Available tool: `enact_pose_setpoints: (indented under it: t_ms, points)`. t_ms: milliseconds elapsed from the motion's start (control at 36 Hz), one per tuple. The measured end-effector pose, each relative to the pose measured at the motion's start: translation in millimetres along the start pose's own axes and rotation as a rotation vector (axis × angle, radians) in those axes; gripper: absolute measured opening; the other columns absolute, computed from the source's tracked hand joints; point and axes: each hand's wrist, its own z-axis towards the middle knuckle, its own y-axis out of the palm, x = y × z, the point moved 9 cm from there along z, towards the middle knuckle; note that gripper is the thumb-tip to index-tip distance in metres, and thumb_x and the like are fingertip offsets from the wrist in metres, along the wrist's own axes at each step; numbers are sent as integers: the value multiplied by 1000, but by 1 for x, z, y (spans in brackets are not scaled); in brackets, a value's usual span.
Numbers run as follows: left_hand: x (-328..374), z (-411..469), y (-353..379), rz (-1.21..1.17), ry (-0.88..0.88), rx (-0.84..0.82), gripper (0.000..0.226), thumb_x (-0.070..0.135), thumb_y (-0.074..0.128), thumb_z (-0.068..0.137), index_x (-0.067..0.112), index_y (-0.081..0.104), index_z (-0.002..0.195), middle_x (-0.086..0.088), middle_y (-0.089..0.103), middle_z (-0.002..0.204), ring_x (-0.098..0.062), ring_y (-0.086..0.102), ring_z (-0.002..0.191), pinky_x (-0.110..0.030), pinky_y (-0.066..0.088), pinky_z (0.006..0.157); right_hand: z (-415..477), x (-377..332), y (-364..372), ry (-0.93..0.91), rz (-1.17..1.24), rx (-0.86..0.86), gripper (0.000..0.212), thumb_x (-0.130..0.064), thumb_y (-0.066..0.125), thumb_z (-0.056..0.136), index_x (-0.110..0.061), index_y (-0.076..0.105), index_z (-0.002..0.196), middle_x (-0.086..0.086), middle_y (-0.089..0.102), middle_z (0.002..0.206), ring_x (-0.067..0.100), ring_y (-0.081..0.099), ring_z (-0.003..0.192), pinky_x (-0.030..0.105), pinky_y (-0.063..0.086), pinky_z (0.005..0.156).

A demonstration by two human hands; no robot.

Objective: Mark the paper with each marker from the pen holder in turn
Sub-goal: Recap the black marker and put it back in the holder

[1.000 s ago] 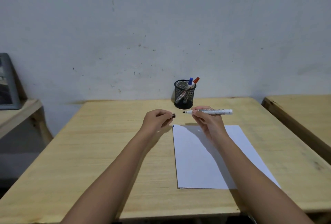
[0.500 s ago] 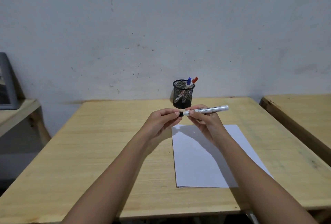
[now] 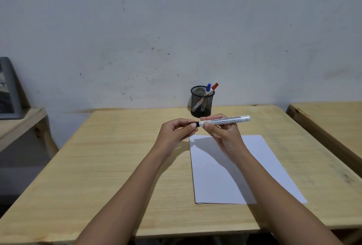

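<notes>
A white-barrelled marker is held level above the table, its barrel pinched in my right hand. My left hand grips its black cap, which sits on the marker's left end. Below the hands lies a white sheet of paper; I see no marks on its visible part. A black mesh pen holder stands at the table's far edge with a blue-capped marker and a red-capped marker sticking out.
The wooden table stands against a grey wall. A second wooden table is to the right across a narrow gap. At the left, a lower shelf carries a grey framed object.
One second ago the cap was off, held in my left hand apart from the bare tip. The hands came together and the cap now sits on the marker's end.
</notes>
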Motion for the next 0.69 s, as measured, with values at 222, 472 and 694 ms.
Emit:
enact_pose_setpoints:
  t_ms: [222, 472, 694]
  points:
    - [26, 7, -10, -6, 60, 12, 13, -2, 64, 82, 4, 70, 92, -1, 72, 79, -13, 70, 77, -17, 56, 78, 4, -16, -8, 27, 151, 16, 52, -22, 87, 49, -2, 73, 94, 9, 74, 89, 17, 69, 91, 20, 54, 82]
    - [45, 21, -8, 33, 138, 57, 14, 1, 65, 83, 7, 71, 94, 5, 74, 77, -11, 68, 81, -19, 56, 82, 2, -30, -19, 41, -367, 6, 22, -5, 80, 65, -20, 78, 80, -1, 76, 82, 11, 66, 75, 17, 51, 67]
    - [60, 36, 20, 322, 238, 28, 17, 3, 69, 80, 16, 72, 91, -5, 71, 84, -10, 68, 78, -22, 55, 82, 14, -39, -16, -16, -856, 44, 23, -2, 80, 65, -21, 70, 74, 6, 72, 81, 19, 69, 75, 32, 59, 63]
